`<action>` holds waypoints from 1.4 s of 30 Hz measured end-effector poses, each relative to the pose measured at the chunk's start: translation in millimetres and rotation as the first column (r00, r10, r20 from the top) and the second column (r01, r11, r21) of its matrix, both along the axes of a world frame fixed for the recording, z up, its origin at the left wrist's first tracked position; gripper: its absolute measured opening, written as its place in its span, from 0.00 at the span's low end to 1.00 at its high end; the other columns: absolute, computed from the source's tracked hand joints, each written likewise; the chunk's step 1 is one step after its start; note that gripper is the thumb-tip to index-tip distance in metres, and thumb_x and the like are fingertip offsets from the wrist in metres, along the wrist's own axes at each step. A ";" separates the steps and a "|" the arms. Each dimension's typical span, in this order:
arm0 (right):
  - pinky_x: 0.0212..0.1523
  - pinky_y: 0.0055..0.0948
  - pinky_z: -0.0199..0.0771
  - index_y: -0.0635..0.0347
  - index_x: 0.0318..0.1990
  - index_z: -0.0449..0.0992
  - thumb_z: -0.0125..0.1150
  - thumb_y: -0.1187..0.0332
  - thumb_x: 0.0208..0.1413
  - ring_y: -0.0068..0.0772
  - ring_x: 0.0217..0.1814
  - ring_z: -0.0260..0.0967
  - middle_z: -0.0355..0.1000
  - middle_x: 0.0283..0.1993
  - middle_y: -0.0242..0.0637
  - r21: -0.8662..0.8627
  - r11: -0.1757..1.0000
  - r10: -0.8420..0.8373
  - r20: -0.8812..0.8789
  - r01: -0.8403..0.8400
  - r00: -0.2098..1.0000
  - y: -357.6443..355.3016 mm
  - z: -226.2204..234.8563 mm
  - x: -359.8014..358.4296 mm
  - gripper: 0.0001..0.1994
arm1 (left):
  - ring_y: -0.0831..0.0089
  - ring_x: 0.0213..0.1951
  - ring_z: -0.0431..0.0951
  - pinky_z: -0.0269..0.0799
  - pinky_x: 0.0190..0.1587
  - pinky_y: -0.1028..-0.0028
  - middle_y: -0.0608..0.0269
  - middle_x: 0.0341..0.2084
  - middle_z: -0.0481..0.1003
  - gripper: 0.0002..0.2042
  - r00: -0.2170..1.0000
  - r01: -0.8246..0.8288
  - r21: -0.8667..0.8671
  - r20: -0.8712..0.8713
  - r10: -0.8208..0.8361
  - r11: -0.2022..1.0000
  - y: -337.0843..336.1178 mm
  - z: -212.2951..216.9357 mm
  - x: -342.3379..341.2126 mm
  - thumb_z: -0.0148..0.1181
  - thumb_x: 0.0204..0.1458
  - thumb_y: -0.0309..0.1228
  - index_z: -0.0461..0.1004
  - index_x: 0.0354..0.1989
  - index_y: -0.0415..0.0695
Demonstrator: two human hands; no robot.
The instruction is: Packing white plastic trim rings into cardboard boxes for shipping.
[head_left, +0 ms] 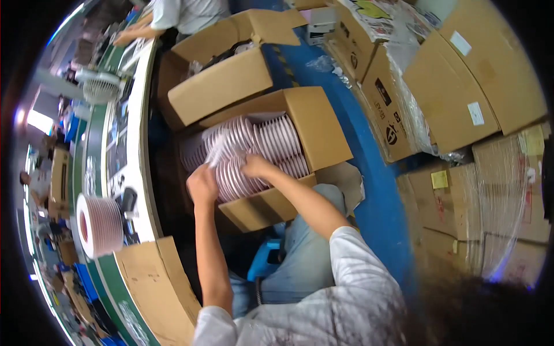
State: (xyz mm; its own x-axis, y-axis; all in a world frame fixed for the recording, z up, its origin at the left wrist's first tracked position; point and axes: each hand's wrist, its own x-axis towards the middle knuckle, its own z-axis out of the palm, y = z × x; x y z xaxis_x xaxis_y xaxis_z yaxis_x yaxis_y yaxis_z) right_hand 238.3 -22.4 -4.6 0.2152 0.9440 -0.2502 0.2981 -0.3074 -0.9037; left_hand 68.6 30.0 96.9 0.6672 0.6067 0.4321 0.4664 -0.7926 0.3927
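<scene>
An open cardboard box (323, 132) in front of me holds several rows of thin round discs (277, 132), white with pinkish edges, standing on edge. Over the left part of the rows, my left hand (203, 183) is closed with its fingers on a whitish, see-through piece of plastic film (216, 151), blurred by motion. My right hand (258, 166) reaches over the middle of the discs, fingers pinched together. What its fingertips hold, if anything, is hidden.
A second open box (222, 86) with dark items stands beyond. On the bench (149, 190) at left sits a similar stack of discs (101, 225), with a cardboard box (153, 282) nearer me. Large cartons (450, 86) line the right. A co-worker's arm (138, 32) is far left.
</scene>
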 end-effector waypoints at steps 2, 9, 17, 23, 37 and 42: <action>0.44 0.42 0.71 0.65 0.40 0.76 0.57 0.64 0.45 0.54 0.43 0.72 0.73 0.38 0.58 0.062 0.997 -0.044 0.084 0.038 0.996 -11.8 2.3 -1.7 0.16 | 0.50 0.25 0.74 0.68 0.28 0.59 0.49 0.20 0.72 0.16 0.919 -0.061 0.021 0.391 0.047 0.998 -0.3 11.3 3.2 0.51 0.53 0.41 0.72 0.25 0.39; 0.41 0.40 0.72 0.64 0.39 0.76 0.56 0.62 0.46 0.53 0.41 0.73 0.74 0.36 0.56 0.099 0.995 0.029 0.031 -0.032 0.999 -12.8 36.5 -10.2 0.16 | 0.58 0.21 0.74 0.66 0.24 0.64 0.52 0.18 0.71 0.23 0.898 -0.116 -0.067 0.419 0.133 0.991 11.5 8.0 -15.9 0.46 0.56 0.48 0.74 0.29 0.36; 0.31 0.24 0.71 0.66 0.38 0.77 0.53 0.61 0.54 0.26 0.30 0.71 0.72 0.24 0.38 0.037 0.998 -0.041 -0.386 0.060 0.921 8.7 -4.7 1.9 0.15 | 0.65 0.22 0.72 0.68 0.29 0.67 0.57 0.16 0.70 0.24 0.442 0.125 -0.676 0.693 0.569 0.726 39.0 -19.5 -18.6 0.34 0.62 0.43 0.72 0.31 0.35; 0.61 0.32 0.58 0.69 0.56 0.67 0.38 0.53 0.65 0.33 0.59 0.62 0.67 0.56 0.45 0.322 0.885 0.018 -0.746 0.337 0.666 1.2 21.3 -11.3 0.26 | 0.66 0.20 0.70 0.72 0.28 0.64 0.60 0.19 0.67 0.31 0.200 0.281 -0.858 0.490 0.849 0.430 11.7 -63.3 -57.1 0.33 0.61 0.56 0.67 0.39 0.34; 0.66 0.30 0.48 0.77 0.62 0.54 0.43 0.45 0.61 0.44 0.66 0.55 0.60 0.61 0.57 0.063 0.998 0.017 0.216 -0.031 0.976 1.4 -23.3 -33.4 0.38 | 0.63 0.38 0.76 0.73 0.48 0.63 0.57 0.35 0.72 0.27 0.155 0.680 -0.657 0.561 0.813 0.325 -16.7 -68.6 -38.7 0.47 0.59 0.50 0.61 0.54 0.37; 0.67 0.34 0.48 0.75 0.66 0.43 0.66 0.56 0.48 0.47 0.71 0.44 0.46 0.68 0.61 0.245 0.963 -0.123 0.019 0.115 0.992 2.6 -15.4 1.5 0.47 | 0.68 0.35 0.75 0.71 0.47 0.66 0.63 0.30 0.71 0.24 0.382 0.621 -0.713 0.639 0.668 0.327 -25.8 -38.7 -44.0 0.49 0.59 0.47 0.63 0.52 0.37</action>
State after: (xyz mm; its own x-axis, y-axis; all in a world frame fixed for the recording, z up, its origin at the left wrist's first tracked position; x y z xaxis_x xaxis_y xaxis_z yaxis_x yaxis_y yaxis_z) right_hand 239.8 -19.9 -20.0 0.3342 0.9425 -0.0069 0.3040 -0.1147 -0.9458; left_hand 24.7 4.2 58.2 0.3351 0.9329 -0.1317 -0.5830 0.3152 0.7489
